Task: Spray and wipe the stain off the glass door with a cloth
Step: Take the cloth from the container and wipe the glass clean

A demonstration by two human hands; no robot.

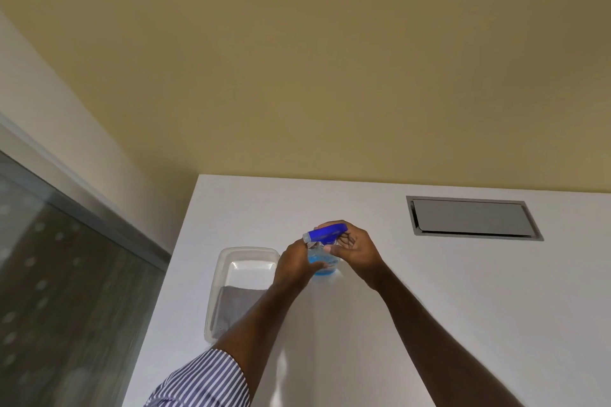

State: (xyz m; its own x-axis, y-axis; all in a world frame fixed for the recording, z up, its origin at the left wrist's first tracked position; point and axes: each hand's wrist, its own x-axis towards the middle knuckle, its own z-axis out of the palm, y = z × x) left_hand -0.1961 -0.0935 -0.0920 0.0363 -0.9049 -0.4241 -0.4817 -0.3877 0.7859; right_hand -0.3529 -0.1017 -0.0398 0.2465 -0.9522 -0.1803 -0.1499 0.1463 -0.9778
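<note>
A spray bottle [325, 264] with blue liquid and a dark blue trigger head stands on the white table [429, 291]. My left hand [294, 266] wraps around its body. My right hand [355, 248] holds the trigger head from the right, fingers curled over it. A grey cloth [231, 307] lies folded in a clear plastic tray [244, 253] just left of the bottle, partly hidden by my left forearm. The glass door [66, 291] with a dotted pattern fills the left side; no stain on it can be made out.
A grey metal cable hatch [472, 218] is set flush in the table at the back right. A yellowish wall [297, 59] rises behind the table. The door's grey frame [82, 195] runs diagonally at the left.
</note>
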